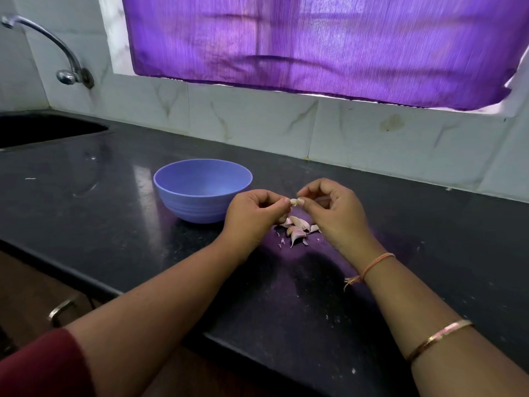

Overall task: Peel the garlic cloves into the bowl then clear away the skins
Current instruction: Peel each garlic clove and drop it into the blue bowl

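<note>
1. The dark counter (pixel 100 202) has a front edge that runs on a slant from the left side down to the bottom middle, and both forearms cross it.
2. Its back edge meets a pale tiled wall (pixel 257 124). A strip of bare counter lies between that wall and the hands.
3. A wide stretch of counter lies open to the left of the bowl (pixel 203 193), reaching to the sink (pixel 43 130) at the far left corner. More open surface lies to the right of the hands.
4. The left hand (pixel 252 213) and right hand (pixel 335 213) meet above the middle of the counter. The fingertips of both are curled in, pinching one garlic clove (pixel 294 202) between them.
5. The bowl sits just left of the left hand, nearer the back edge, and is the closest thing to the knuckles.
6. A small pile of cloves and skins (pixel 297 229) lies on the counter right under the hands, with tiny skin flakes (pixel 282 242) beside it.
7. A tap (pixel 51 50) arches over the sink, and a purple curtain (pixel 315 44) hangs above the tiles.
8. A cabinet handle (pixel 61 309) shows below the front edge.
</note>
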Available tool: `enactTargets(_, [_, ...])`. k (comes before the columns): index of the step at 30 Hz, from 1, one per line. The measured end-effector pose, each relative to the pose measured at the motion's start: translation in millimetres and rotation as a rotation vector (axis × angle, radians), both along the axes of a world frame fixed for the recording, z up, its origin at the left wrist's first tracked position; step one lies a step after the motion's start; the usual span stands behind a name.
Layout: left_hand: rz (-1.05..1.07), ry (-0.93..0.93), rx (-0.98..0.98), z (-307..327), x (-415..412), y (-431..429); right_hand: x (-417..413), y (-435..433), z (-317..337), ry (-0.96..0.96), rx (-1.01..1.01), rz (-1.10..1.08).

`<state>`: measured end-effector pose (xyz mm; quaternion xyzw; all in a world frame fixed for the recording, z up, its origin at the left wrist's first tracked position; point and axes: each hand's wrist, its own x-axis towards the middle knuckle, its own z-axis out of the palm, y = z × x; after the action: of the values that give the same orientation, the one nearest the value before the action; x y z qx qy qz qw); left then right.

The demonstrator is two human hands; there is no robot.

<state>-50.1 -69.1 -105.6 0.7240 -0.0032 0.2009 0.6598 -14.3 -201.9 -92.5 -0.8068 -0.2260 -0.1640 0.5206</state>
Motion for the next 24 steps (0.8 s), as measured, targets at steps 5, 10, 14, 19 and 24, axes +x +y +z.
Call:
enactTargets(5, [0.011, 0.0, 0.019, -0.5, 1.5, 0.7, -1.1, 0.0, 0.2, -0.084, -0.102, -0.041])
enactTargets(10, [0.015, 0.016, 0.011, -1.0, 3.3, -0.5, -1.7, 0.9, 0.1, -0.186, -0.163, -0.091])
enactTargets(14, [0.027, 0.011, 0.003, -0.6, 4.9, -0.4, -2.9, 2.8, 0.6, -0.143, -0.16, -0.081])
enactTargets(19, [0.011, 0.019, 0.012, -1.4, 4.5, 0.3, -5.6, 4.1, -1.1, -0.081, -0.098, -0.031])
enactTargets(24, [-0.026, 0.038, 0.046, -0.8, 3.7, 0.4, -7.3, 4.1, 0.3, -0.042, -0.056, -0.027])
